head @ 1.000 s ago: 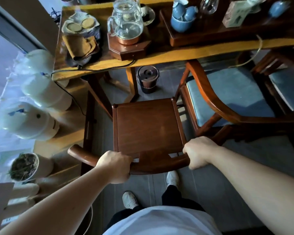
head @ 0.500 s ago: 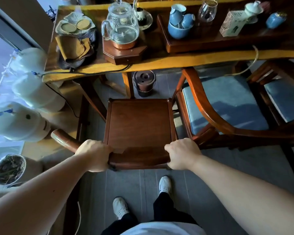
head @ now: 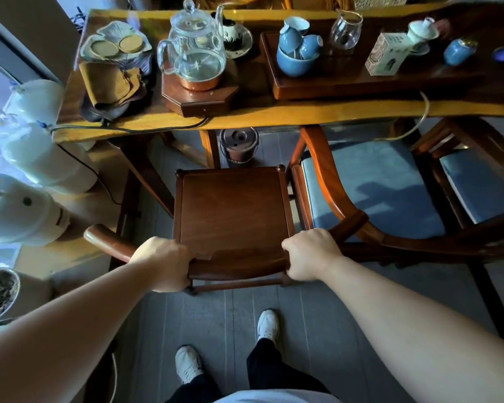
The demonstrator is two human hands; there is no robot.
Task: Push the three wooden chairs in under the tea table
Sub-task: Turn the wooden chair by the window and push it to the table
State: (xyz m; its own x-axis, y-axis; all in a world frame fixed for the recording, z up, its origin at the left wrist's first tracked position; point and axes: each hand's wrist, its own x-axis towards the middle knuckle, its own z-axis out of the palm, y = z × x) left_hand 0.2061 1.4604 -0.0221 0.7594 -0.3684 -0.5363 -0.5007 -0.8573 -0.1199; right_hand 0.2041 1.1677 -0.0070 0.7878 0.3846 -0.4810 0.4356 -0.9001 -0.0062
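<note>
A dark wooden chair (head: pixel 233 210) with a bare square seat stands straight in front of me, its front edge close to the tea table (head: pixel 274 113). My left hand (head: pixel 163 264) and my right hand (head: pixel 310 254) both grip its curved back rail. Beside it on the right sits a second wooden chair (head: pixel 370 187) with a blue cushion, its front tucked under the table edge. A third cushioned chair (head: pixel 477 184) stands at the far right, also partly under the table.
The table carries a glass kettle (head: pixel 195 50) on a wooden base, blue cups (head: pixel 297 50) on a tray and a small box (head: pixel 386 53). A small dark bucket (head: pixel 239 146) stands under the table ahead of the chair. White water jugs (head: pixel 21 210) line the left.
The chair I hold has slid forward toward the table and straightened. I have stepped after it, and more of the tabletop now shows.
</note>
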